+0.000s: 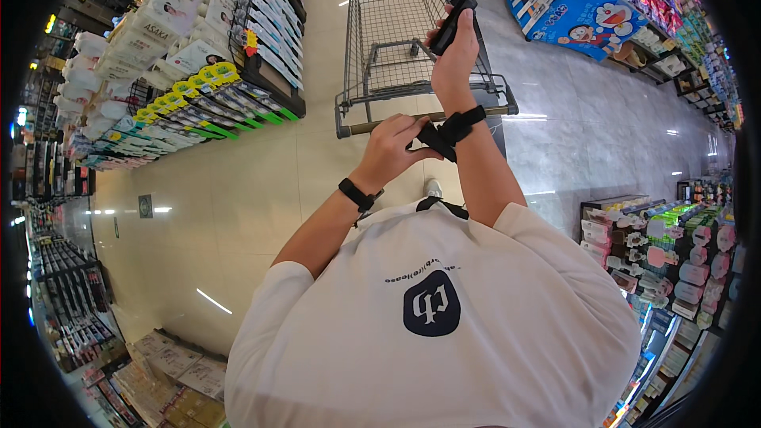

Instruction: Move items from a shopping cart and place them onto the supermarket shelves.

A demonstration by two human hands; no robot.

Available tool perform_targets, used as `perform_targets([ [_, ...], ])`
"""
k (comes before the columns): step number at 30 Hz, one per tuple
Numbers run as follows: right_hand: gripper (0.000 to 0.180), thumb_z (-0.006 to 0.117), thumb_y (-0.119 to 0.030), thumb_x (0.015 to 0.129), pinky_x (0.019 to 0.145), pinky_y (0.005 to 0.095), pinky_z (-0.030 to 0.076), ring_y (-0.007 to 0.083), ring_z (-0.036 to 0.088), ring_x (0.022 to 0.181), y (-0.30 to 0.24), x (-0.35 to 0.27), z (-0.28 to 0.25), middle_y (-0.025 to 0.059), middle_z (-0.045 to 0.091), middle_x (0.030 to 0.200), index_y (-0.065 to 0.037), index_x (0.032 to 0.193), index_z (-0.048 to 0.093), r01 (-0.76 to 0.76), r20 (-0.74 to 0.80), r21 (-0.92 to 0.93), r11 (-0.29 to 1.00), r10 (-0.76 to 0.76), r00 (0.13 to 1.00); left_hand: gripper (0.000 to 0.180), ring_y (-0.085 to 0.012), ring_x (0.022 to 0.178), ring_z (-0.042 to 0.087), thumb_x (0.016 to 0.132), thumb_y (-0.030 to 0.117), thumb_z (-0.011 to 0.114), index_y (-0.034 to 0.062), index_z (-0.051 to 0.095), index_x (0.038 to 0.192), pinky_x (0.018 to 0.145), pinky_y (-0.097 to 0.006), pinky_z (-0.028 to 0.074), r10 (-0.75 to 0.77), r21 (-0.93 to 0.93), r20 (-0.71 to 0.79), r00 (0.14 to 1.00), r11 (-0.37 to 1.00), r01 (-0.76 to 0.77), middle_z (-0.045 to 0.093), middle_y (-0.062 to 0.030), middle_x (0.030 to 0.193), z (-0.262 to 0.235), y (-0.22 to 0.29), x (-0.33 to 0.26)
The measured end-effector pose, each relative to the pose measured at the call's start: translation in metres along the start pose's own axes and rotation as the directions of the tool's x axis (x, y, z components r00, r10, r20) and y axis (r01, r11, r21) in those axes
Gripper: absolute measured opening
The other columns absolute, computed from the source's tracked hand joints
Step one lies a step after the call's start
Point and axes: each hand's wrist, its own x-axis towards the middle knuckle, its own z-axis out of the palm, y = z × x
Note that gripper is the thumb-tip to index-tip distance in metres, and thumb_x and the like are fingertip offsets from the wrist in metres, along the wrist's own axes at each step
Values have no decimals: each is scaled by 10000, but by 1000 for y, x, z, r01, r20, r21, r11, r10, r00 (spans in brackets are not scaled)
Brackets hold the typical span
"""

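My left hand [391, 147] is closed on a small black device [435, 143] beside the black strap [464, 122] on my right wrist. Whether the two are joined cannot be made out. Raised further out, my right hand [457, 59] has its fingers around a black, phone-like handheld object [455, 24]. Just beyond both hands stands a grey wire shopping cart [394, 20], its basket bare of goods. The cart's handle bar [365, 128] passes close behind my left hand. Another black band [359, 194] circles my left wrist.
Shelves of packaged goods [170, 32] and hanging toothbrush-like packs [186, 99] rise on the left. A blue cartoon-printed display [587, 20] stands at the far right, with pink hanging items [694, 273] at the near right. Beige tile floor [182, 230] meets grey tile [547, 111].
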Motion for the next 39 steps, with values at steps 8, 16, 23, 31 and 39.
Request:
perform_targets([
  [8, 323, 587, -236, 921, 652, 265, 487, 129, 554, 739, 13, -8, -6, 44, 515, 888, -47, 1151, 460, 116, 141, -92, 989, -102, 985, 423, -218, 675, 542, 756, 283, 735, -29, 642, 1025, 588, -312, 447, -82, -117, 231, 970, 987, 112, 575, -95, 806, -28, -26, 5],
  [16, 283, 734, -268, 728, 579, 304, 447, 169, 535, 614, -8, -66, -21, 60, 500, 655, -63, 866, 597, 405, 624, -744, 531, 336, 705, 381, -184, 792, 530, 976, 342, 396, 37, 506, 1176, 740, -326, 437, -607, -913, 398, 688, -189, 361, 578, -87, 940, -57, -75, -5],
  [23, 290, 681, -175, 735, 642, 321, 486, 264, 600, 737, -20, -72, -5, 83, 594, 793, -78, 1007, 651, 562, 720, -659, 500, 203, 664, 355, -215, 872, 579, 1002, 285, 342, 19, 470, 1198, 805, -368, 481, -528, -899, 416, 740, -120, 420, 594, -125, 1025, -58, -60, -3],
  [31, 335, 717, -253, 763, 689, 318, 491, 238, 611, 765, -5, -69, -11, 52, 590, 861, -129, 1071, 679, 536, 681, -702, 469, 222, 697, 358, -247, 1047, 580, 1021, 268, 311, 22, 437, 1248, 904, -397, 499, -567, -934, 293, 769, 1, 357, 576, -169, 1152, -47, -51, -6],
  [39, 281, 739, -245, 742, 694, 324, 491, 231, 617, 784, -3, -64, -19, 40, 602, 899, -114, 987, 702, 569, 738, -654, 498, 254, 626, 323, -245, 1053, 569, 1017, 226, 333, 22, 409, 1255, 964, -434, 463, -547, -938, 304, 780, -31, 344, 523, -145, 1215, -52, -44, -9],
])
